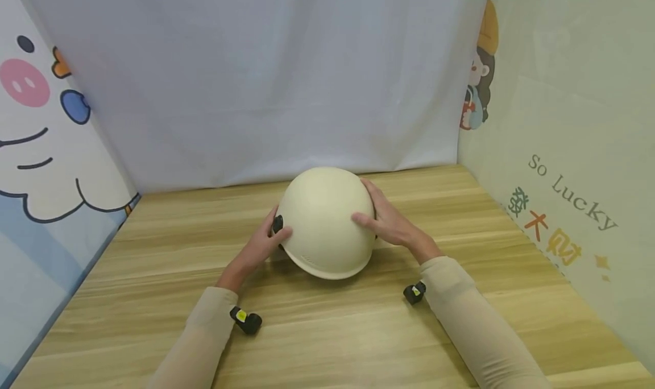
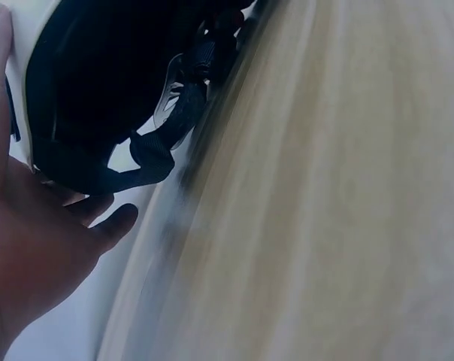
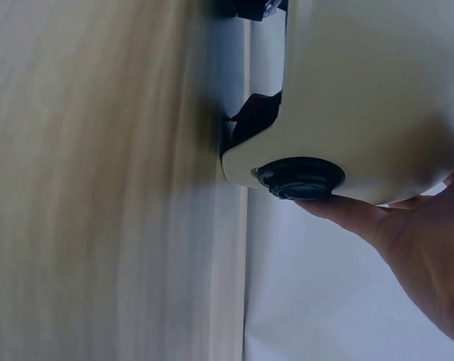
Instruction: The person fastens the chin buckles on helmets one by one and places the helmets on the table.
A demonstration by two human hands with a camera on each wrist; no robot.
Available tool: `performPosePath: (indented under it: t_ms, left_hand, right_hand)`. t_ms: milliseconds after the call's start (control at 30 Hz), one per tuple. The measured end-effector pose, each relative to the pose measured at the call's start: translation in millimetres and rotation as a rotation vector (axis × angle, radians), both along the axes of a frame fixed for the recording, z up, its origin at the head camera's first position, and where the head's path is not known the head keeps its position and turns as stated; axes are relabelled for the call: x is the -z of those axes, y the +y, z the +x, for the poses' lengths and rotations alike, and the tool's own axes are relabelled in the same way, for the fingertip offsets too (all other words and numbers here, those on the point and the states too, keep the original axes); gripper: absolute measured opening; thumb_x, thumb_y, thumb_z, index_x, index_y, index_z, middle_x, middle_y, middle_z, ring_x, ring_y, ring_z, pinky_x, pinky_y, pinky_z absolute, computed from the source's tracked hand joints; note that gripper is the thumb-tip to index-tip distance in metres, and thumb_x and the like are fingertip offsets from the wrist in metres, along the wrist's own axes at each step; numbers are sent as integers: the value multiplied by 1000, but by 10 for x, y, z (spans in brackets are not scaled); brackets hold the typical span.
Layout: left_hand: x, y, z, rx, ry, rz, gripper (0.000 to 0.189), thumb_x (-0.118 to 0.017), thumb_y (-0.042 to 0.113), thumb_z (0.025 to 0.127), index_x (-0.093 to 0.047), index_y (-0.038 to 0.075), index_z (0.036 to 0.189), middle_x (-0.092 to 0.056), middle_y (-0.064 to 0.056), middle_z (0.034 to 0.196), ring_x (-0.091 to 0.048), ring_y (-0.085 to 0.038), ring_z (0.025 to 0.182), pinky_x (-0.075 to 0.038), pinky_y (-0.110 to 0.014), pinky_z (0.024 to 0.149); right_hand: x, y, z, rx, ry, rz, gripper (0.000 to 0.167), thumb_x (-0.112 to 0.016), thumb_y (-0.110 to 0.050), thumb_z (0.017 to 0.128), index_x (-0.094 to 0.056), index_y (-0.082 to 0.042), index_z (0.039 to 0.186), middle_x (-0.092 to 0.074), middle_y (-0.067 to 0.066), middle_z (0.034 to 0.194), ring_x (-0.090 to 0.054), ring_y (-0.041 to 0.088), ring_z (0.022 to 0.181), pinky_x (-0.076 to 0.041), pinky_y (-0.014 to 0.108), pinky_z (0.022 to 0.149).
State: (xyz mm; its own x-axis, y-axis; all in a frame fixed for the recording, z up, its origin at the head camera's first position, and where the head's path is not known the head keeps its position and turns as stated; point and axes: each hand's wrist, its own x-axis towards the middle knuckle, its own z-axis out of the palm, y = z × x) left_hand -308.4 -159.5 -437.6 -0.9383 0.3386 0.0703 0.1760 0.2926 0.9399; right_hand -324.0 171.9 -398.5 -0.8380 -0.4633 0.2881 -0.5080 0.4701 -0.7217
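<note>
A cream helmet [image 1: 327,224] with a smooth dome is held between both hands, its short brim toward me. My left hand [image 1: 263,242] grips its left edge, thumb on the shell beside a black side fitting [image 1: 278,224]. In the left wrist view, black straps [image 2: 155,154] hang from the dark inside of the helmet, and the left fingers reach under the rim. My right hand [image 1: 391,218] holds the right side, thumb on the dome and fingers round the far side. The right wrist view shows a round black fitting [image 3: 301,177] next to a right finger.
The wood-grain table [image 1: 169,275] spreads around the helmet. A white cloth [image 1: 256,93] hangs along its back edge. Printed panels stand on the left [image 1: 56,150] and right [image 1: 563,121]. Small black devices sit at the left wrist [image 1: 247,321] and right wrist [image 1: 414,292].
</note>
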Motion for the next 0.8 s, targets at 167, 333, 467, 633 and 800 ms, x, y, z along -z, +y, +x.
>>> performPosePath:
  t_ms: [167,333,467,633,800]
  left_hand:
    - [-7,17,-10,45,16,34,78,-50,40,101,-1,25,159,-11,-9,164,-11,-28,151,-9,-54,120]
    - [-26,19,-21,76,-18,93,79,-48,41,100,3,26,158,-11,-8,164,-18,-27,148,-14,-51,119]
    - [-66,0,-24,145,-28,165,77,-47,32,100,3,28,158,-10,-6,164,-28,-28,142,-18,-50,116]
    - [-159,-42,12,188,-18,167,74,-47,32,100,-1,34,158,-8,1,164,-21,-23,146,-13,-51,118]
    - [-212,-78,31,123,-3,57,75,-52,41,100,-5,34,158,-6,3,165,-6,-19,151,-11,-54,119]
  right_hand:
    - [-10,0,-1,-12,-11,-17,91,-53,-60,91,-2,-25,159,-9,12,164,-21,38,147,-30,65,108]
    - [-19,-10,6,-49,-13,-48,87,-50,-55,94,-3,-21,159,-9,14,163,-20,39,147,-29,66,107]
    - [-22,-24,10,-50,-23,-60,86,-50,-55,94,-2,-23,158,-10,15,163,-23,40,145,-30,66,107]
    - [-43,-32,16,-48,-59,-77,83,-50,-51,95,-2,-25,158,-11,15,162,-26,40,144,-32,65,106]
    - [-52,-19,26,-30,-119,-122,76,-47,-45,98,-4,-26,158,-10,16,162,-26,42,144,-33,65,105]
